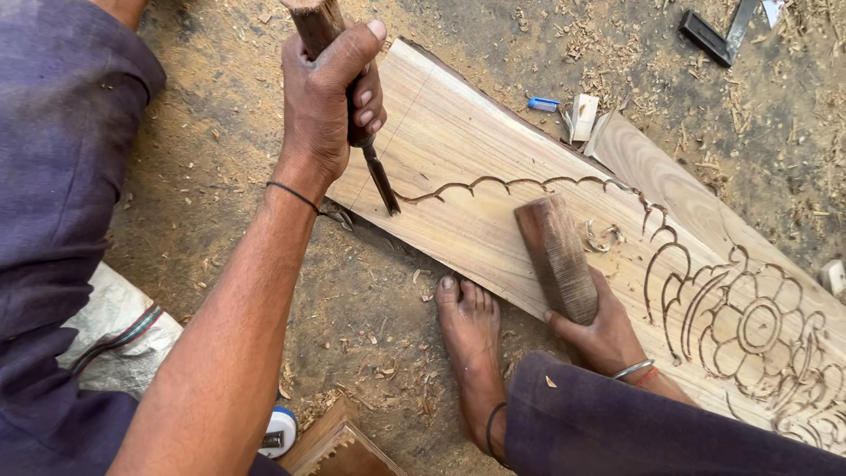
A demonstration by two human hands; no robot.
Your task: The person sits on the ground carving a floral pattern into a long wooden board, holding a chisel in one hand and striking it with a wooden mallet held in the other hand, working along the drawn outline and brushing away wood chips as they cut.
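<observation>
Two bare hands work over a long pale wooden plank [476,167] that lies slantwise on sawdust-strewn dirt ground [220,167]. The left hand [322,106] is wrapped tight around the dark wooden handle of a slim metal chisel [381,181]; the blade slopes down from the fist and its tip touches the plank at the near end of a shallow scalloped line cut [502,185] into the wood. A thin dark cord circles that wrist.

The right hand [604,335] is closed around the lower end of a stubby brown wooden mallet [555,256], whose ribbed block lies against the plank's face, just beside the scalloped line and well apart from the chisel. A metal bangle and a red thread sit at that wrist.

Further along the plank from the mallet, a carved flower with curling leaves [758,330] fills the surface — round centre, ringed petals. A few curled wood shavings [604,236] rest between the mallet and the flower.

A bare foot [467,326] is planted on the ground against the plank's near edge, close to the mallet hand, with a dark band at the ankle.

Beyond the plank's far edge lie a small blue pen-like object [544,104], a scrap of pale wood [583,115] and — further off — a dark metal try square [718,35]. On the near side of the plank, by the person's purple sleeve, sits a grey woven sack [115,326].
</observation>
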